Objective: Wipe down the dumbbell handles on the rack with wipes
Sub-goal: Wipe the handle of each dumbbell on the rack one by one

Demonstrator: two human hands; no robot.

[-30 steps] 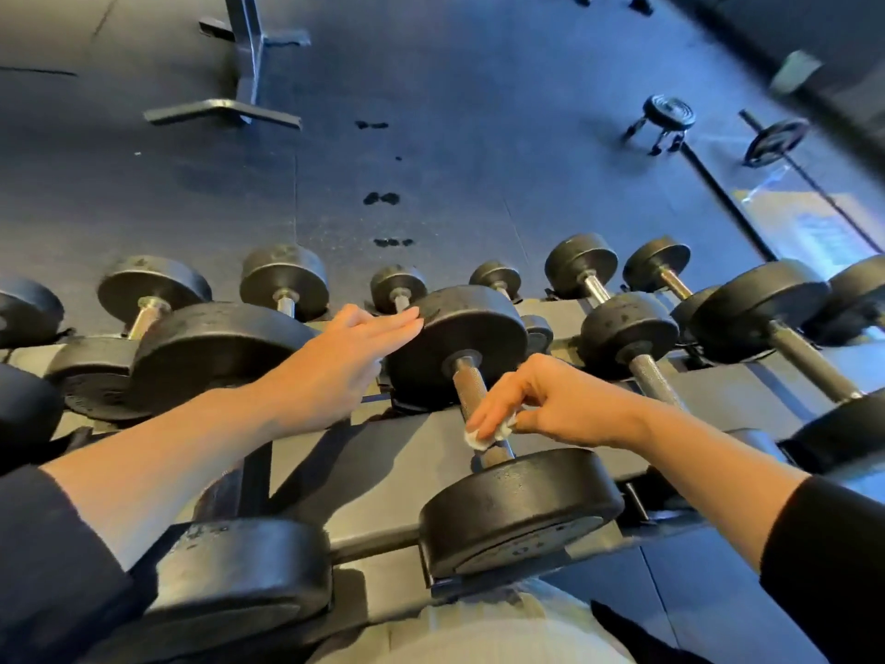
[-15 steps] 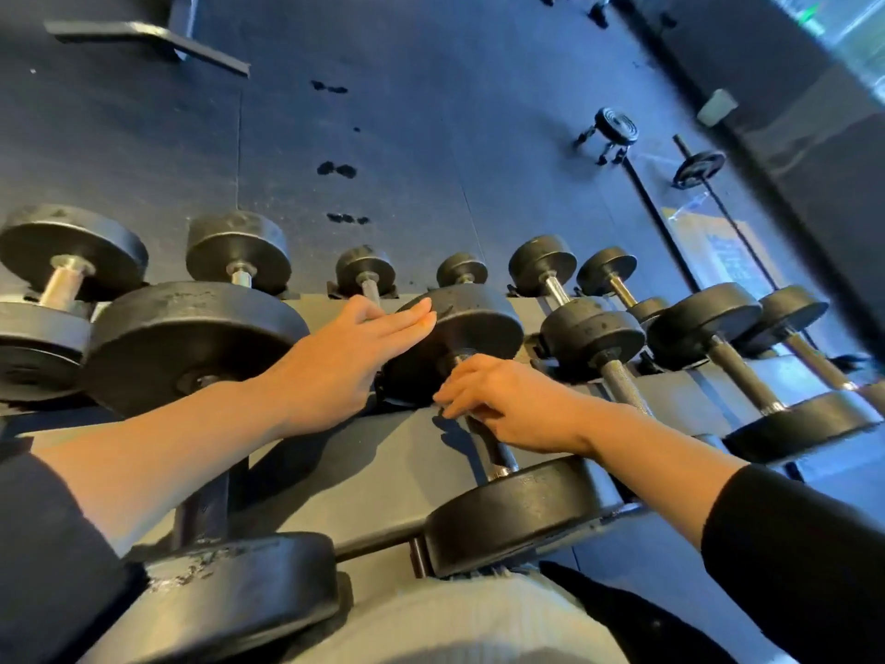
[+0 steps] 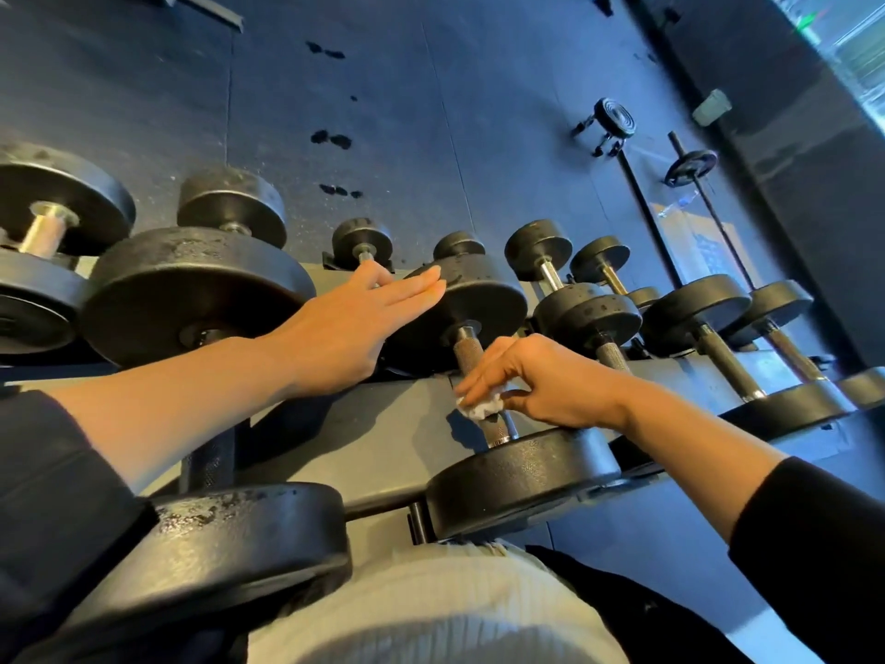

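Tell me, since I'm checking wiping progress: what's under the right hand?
Under the right hand, a crumpled white wipe is pinched against the knurled metal dumbbell handle. The handle stretch beneath the wipe and fingers is covered.

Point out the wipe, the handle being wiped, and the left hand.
wipe (image 3: 481, 408), head view, crumpled white middle.
handle (image 3: 468, 353), head view, knurled part above the wipe.
left hand (image 3: 345, 328), head view, back of the hand.

There is one view only, from a camera worn on the person's head, looking forward and steeply down. It sits close over the dumbbell rack (image 3: 383, 438), with both forearms reaching in from the bottom corners and the floor (image 3: 479, 112) beyond.
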